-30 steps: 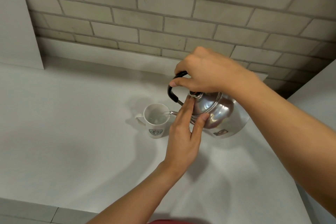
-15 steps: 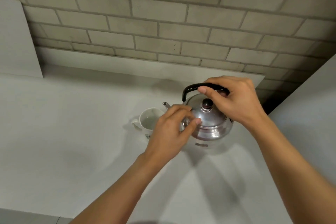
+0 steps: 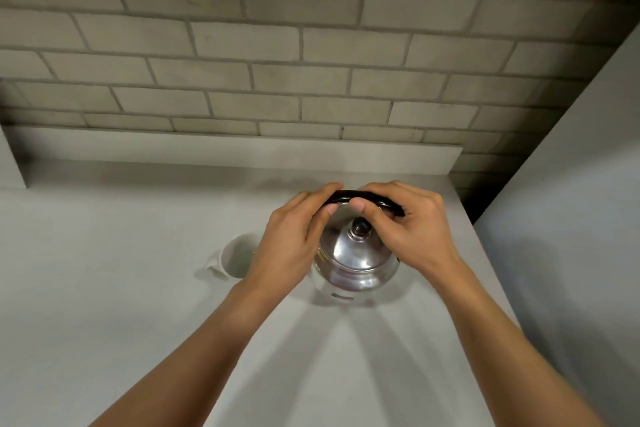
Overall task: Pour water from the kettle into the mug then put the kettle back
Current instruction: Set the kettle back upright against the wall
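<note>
The kettle (image 3: 356, 260) stands upright on the counter (image 3: 104, 288), its lid on and its black knob (image 3: 361, 227) showing between the two hands; it looks set down, though its base meets a shadow and I cannot be sure it bears its full weight. The mug (image 3: 237, 255) sits just left of the kettle, partly hidden behind the left wrist; whether it holds water cannot be told from here.

The right hand (image 3: 408, 229) is curled over the kettle's black handle (image 3: 346, 197), fingers wrapped round it and thumb tucked beneath; the left hand (image 3: 294, 239) comes in from the kettle's left side, fingers bent, fingertips (image 3: 331, 208) touching the handle's left end, not closed round it.

As a judgement, the pouring seems finished, since the kettle is level and its spout is turned out of sight rather than over the mug; what is left is small: letting go of the handle with both hands, perhaps after folding it down, and drawing the arms away from the kettle.
</note>
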Demonstrator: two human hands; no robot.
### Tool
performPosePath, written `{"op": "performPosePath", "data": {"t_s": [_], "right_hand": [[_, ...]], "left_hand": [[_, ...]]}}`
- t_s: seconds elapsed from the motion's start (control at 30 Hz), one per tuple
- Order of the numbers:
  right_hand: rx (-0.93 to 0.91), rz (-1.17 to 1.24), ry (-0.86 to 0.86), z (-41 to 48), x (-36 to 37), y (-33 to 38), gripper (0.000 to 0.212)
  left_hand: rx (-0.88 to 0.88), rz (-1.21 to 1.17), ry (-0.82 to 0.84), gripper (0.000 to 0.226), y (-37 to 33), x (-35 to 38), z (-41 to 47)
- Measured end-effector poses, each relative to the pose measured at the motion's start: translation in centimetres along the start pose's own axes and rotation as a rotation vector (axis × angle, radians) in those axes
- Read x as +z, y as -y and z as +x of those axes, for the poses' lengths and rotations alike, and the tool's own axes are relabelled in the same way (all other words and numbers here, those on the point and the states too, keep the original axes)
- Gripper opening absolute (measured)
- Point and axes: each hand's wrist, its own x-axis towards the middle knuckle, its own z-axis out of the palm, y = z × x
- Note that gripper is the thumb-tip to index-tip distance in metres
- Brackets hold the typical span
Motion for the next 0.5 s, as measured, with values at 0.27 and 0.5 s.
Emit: {"op": "performPosePath", "data": {"t_s": [0.27,0.5], "right_hand": [[0.157,-0.126,0.177,1.4,0.6,-4.8,0.047],[0.182,-0.099,0.293,6.4,2.5,-8.9,0.035]], "left_hand": [[-0.033,0.042,-0.058,0.03,2.1,0.1,4.3],[-0.05,0.059,-0.044,0.034,5.7,0.4,10.8]]}}
